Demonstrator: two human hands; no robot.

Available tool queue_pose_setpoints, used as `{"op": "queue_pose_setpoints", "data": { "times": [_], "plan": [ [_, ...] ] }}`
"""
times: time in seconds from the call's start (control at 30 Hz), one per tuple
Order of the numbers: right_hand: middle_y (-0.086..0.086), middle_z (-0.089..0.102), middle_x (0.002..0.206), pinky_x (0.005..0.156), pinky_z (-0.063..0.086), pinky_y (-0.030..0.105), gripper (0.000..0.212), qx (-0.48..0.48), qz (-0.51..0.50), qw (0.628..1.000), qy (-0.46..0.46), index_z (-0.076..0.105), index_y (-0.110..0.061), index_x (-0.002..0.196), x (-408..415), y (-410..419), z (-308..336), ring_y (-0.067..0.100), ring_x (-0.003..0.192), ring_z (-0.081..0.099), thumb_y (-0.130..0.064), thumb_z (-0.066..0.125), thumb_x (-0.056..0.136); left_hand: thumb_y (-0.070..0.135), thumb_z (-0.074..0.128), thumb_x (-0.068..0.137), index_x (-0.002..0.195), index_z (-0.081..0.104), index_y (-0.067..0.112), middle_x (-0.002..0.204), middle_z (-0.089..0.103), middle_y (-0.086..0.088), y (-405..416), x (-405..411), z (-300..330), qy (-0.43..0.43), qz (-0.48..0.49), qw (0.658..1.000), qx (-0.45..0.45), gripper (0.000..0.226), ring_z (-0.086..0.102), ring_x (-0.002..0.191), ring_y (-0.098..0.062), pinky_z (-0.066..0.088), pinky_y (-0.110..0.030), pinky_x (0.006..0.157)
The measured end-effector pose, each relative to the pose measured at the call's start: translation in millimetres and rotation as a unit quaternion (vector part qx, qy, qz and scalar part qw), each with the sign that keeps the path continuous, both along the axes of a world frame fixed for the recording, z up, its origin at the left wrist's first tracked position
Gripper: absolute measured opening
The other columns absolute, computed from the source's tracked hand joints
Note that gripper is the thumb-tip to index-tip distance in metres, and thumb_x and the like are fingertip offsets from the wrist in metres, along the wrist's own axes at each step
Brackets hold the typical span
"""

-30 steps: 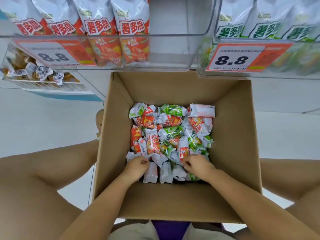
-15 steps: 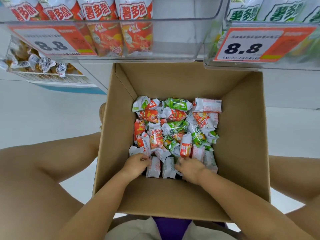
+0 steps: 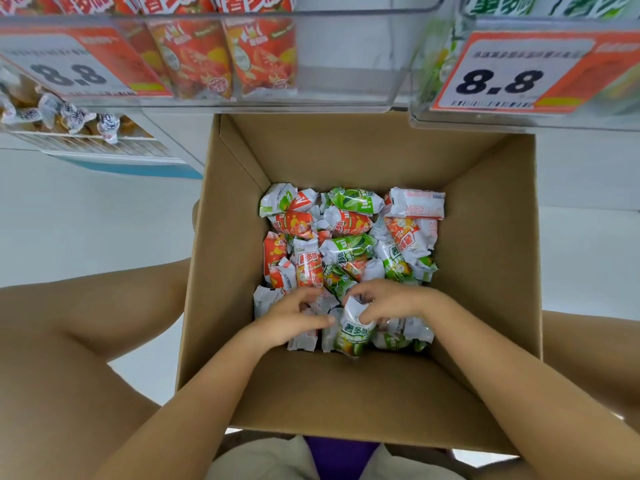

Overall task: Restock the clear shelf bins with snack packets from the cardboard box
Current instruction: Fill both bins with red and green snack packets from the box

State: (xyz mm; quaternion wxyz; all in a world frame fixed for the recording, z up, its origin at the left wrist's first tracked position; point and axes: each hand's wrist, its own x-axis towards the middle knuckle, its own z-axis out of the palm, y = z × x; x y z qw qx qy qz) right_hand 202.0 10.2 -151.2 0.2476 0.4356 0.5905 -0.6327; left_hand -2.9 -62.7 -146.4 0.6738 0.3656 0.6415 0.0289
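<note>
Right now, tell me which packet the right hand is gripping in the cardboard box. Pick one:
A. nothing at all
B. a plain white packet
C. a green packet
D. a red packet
C: the right hand curls its fingers round the white crimped top of a green packet, lifted at the near side of the cardboard box above the pile.

The open corrugated cardboard box [image 3: 485, 271] is plain tan-brown inside and out. The heap of small crinkled snack packets [image 3: 349, 237] in it mixes orange-red and leaf-green prints on white foil. One green-and-white foil packet [image 3: 355, 332] bears dark characters. The upright packets in the clear plastic shelf bin [image 3: 346, 88] are orange-red. The rectangular paper price tag [image 3: 512, 77] is white and orange with black numerals "8.8".
</note>
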Motion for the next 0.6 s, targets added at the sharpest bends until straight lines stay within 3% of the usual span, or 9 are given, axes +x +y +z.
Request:
{"op": "queue_pose_setpoints", "data": {
  "times": [0.07,0.13,0.23,0.33,0.4,0.53,0.6],
  "plan": [
    [-0.002,0.05,0.128,0.077,0.054,0.024,0.058,-0.06,-0.075,0.995,0.04,0.041,-0.026,0.141,-4,12,18,0.015,0.1,0.062,-0.016,0.063,0.088,0.034,0.075,0.081,0.137,0.045,0.029,0.131,0.049,0.015,0,5,10,-0.056,-0.046,0.997,-0.021,0.064,0.046,0.122,-0.005,0.037,-0.021,0.101],
    [-0.002,0.056,0.119,0.079,0.055,0.022,0.052,-0.074,-0.142,0.984,0.082,0.046,-0.029,0.136,-7,15,27,0.014,0.098,0.064,-0.016,0.063,0.089,0.034,0.076,0.079,0.131,0.053,0.032,0.127,0.06,0.014,-3,9,14,-0.093,-0.025,0.995,-0.032,0.057,0.055,0.116,-0.004,0.042,-0.024,0.102],
    [0.001,0.063,0.102,0.091,0.054,0.031,0.042,-0.034,-0.27,0.956,0.106,0.054,-0.025,0.128,-13,10,21,0.015,0.093,0.065,-0.025,0.067,0.089,0.032,0.074,0.082,0.121,0.061,0.031,0.116,0.067,0.009,-4,10,21,-0.087,0.06,0.994,-0.031,0.041,0.062,0.105,-0.005,0.048,-0.017,0.087],
    [0.002,0.066,0.104,0.096,0.05,0.042,0.038,0.093,-0.364,0.925,0.064,0.059,-0.023,0.117,-18,11,-4,0.017,0.097,0.064,-0.032,0.073,0.083,0.027,0.072,0.084,0.109,0.061,0.032,0.105,0.068,0.011,1,0,26,-0.074,0.174,0.982,-0.006,0.028,0.063,0.092,0.0,0.047,-0.006,0.065],
    [-0.001,0.065,0.104,0.093,0.05,0.041,0.045,0.165,-0.341,0.925,0.027,0.057,-0.023,0.118,-22,19,-20,0.02,0.1,0.063,-0.032,0.077,0.079,0.025,0.073,0.084,0.108,0.063,0.028,0.105,0.07,0.008,5,-6,27,-0.065,0.241,0.968,0.008,0.026,0.065,0.091,-0.002,0.048,-0.008,0.065],
    [0.005,0.058,0.128,0.087,0.049,0.032,0.066,0.295,-0.136,0.944,-0.053,0.046,-0.024,0.135,-34,44,-48,0.025,0.115,0.056,-0.036,0.076,0.078,0.025,0.073,0.084,0.097,0.067,0.027,0.098,0.073,0.005,10,-13,22,-0.042,0.351,0.935,0.018,0.015,0.068,0.086,-0.006,0.05,-0.015,0.066],
    [0.009,0.055,0.128,0.08,0.044,0.03,0.067,0.321,-0.034,0.943,-0.085,0.041,-0.026,0.138,-42,57,-61,0.029,0.117,0.053,-0.035,0.074,0.08,0.027,0.071,0.085,0.1,0.067,0.027,0.098,0.073,0.005,13,-12,20,-0.051,0.366,0.929,0.003,0.016,0.068,0.085,-0.006,0.05,-0.015,0.064]
  ]
}}
